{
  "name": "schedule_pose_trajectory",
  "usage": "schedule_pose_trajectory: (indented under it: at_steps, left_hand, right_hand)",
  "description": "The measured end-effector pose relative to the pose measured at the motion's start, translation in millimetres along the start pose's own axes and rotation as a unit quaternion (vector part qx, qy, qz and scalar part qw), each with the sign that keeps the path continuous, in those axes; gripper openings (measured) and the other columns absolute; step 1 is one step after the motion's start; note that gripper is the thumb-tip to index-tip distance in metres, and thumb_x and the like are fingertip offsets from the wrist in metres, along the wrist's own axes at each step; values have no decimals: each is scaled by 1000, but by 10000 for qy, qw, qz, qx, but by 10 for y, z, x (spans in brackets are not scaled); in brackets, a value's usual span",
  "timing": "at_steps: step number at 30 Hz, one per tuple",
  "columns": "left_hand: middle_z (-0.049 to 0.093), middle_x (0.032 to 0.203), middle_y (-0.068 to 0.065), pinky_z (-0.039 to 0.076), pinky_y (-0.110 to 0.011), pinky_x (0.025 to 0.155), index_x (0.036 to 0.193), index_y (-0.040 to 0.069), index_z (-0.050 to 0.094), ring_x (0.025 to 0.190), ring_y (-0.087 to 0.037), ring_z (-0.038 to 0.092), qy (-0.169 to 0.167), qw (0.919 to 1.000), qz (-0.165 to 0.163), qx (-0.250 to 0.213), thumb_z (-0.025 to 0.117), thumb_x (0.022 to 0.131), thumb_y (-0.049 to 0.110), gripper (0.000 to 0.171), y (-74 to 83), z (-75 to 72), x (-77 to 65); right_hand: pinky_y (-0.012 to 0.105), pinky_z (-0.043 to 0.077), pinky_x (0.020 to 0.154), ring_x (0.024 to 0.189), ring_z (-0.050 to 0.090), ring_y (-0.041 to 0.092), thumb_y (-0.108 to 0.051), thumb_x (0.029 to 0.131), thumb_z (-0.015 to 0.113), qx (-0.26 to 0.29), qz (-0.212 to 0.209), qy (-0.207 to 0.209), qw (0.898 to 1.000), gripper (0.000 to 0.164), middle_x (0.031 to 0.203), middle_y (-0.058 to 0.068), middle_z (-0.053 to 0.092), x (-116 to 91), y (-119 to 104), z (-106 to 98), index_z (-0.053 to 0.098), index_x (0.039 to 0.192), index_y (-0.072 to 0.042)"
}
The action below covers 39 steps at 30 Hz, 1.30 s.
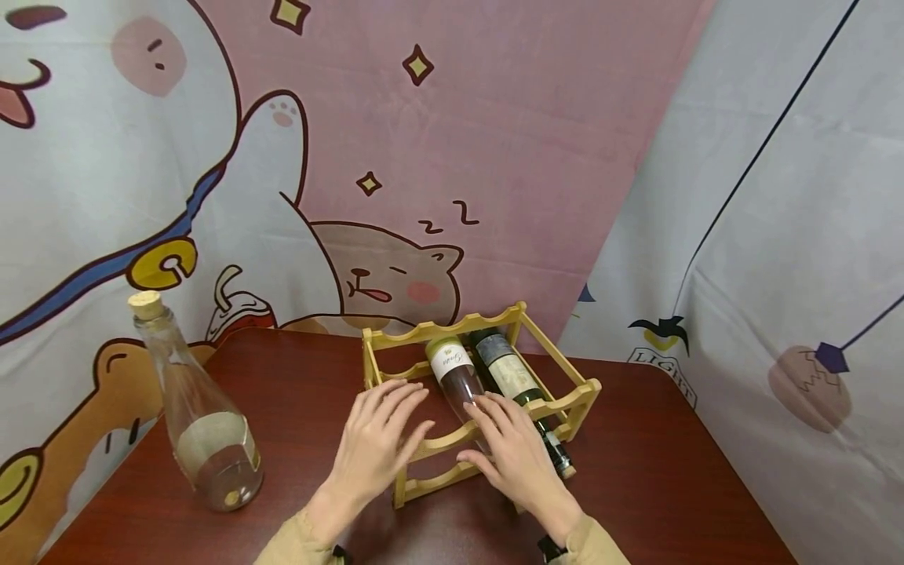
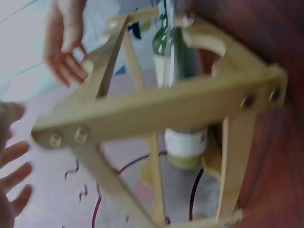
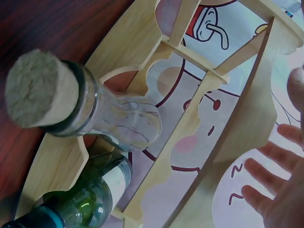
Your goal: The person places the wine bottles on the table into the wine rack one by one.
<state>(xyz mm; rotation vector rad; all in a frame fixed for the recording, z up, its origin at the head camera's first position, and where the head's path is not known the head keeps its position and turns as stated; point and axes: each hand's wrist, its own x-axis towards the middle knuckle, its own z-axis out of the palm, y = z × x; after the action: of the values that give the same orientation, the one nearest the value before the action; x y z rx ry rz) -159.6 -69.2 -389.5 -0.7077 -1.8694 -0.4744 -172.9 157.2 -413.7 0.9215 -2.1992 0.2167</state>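
Note:
A pale wooden wine rack stands on the table with two bottles lying in it. One is a clear corked bottle with a white label; its cork points at the right wrist camera. Beside it lies a dark green bottle with a cream label, its neck out past the front rail. My left hand, fingers spread, hovers over the rack's front left and holds nothing. My right hand overlaps the clear bottle's neck in the head view, its fingers extended and apart from the rack in the right wrist view.
A tall clear bottle with a cork stands upright on the table's left side. The dark red table reaches back to a cartoon-printed cloth, with more pale cloth hanging at the right.

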Motion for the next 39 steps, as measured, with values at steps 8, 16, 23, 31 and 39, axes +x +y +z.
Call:
schedule_pose_trajectory:
  at_steps: [8, 16, 23, 31, 39]
  left_hand:
    - [54, 121, -19, 33, -39, 103, 107, -1, 55, 111, -37, 47, 2828, 9556, -764, 318, 63, 85, 37, 44, -308, -365, 190]
    - [36, 140, -11, 11, -44, 114, 128, 15, 41, 130, -30, 24, 3792, 8862, -2413, 1119, 70, 70, 55, 77, -706, -786, 153]
    - [36, 144, -9, 21, -50, 109, 139, 1, 30, 132, -21, 30, 2752, 8653, -3877, 1586, 72, 67, 56, 100, -935, -1013, -57]
    - [57, 118, -27, 37, -62, 81, 137, 18, 37, 100, -46, 54, 1977, 8535, -4604, 1431, 83, 65, 32, 86, -1059, -1060, -239]
    - [60, 85, -33, 37, -55, 63, 110, -7, 51, 77, -50, 56, 2051, 8619, -4345, 1622, 72, 75, 22, 51, -1131, -1021, -291]
  right_hand:
    - [40, 46, 91, 102, 56, 21, -51, 83, 55, 41, -234, -288, 9993, 50, 108, 2, 63, 14, -6, 89, 61, 114, -13]
    - [27, 49, 67, 82, 55, 10, -35, 89, 58, 105, -233, -210, 9995, 24, 94, -5, 62, 28, 9, 129, 63, 102, -16]
    - [26, 48, 63, 76, 54, 11, -30, 87, 61, 120, -271, -98, 9995, 18, 89, -5, 61, 37, 21, 143, 63, 98, -16]
    - [27, 48, 62, 76, 53, 11, -34, 93, 50, 82, -332, -66, 9994, 22, 87, -5, 60, 34, 24, 150, 62, 97, -15]
    - [27, 48, 62, 76, 53, 12, -36, 95, 46, 70, -335, -87, 9994, 26, 88, -5, 60, 33, 19, 170, 62, 97, -16]
